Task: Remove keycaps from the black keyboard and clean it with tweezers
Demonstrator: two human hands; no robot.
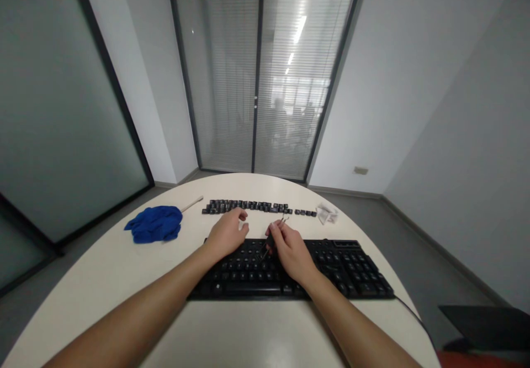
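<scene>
A black keyboard [252,289] lies across the table before me, many of its key positions bare of caps. My right hand [293,251] is closed around a wire keycap puller with a dark handle [270,240]. One pair of its wires points down at the keyboard's middle; the other end sticks up past my fingers. Over the keyboard's upper left edge, my left hand [227,234] has its thumb and fingertips apart, with nothing visible between them. Loose black keycaps [240,205] stand in rows behind the keyboard, just beyond my left fingertips.
At the left lies a crumpled blue cloth [157,224], with a light-handled brush or swab [192,203] beside it. A clear plastic bag [327,213] sits at the back right. The keyboard cable [414,315] runs off the right edge of the round table [232,335].
</scene>
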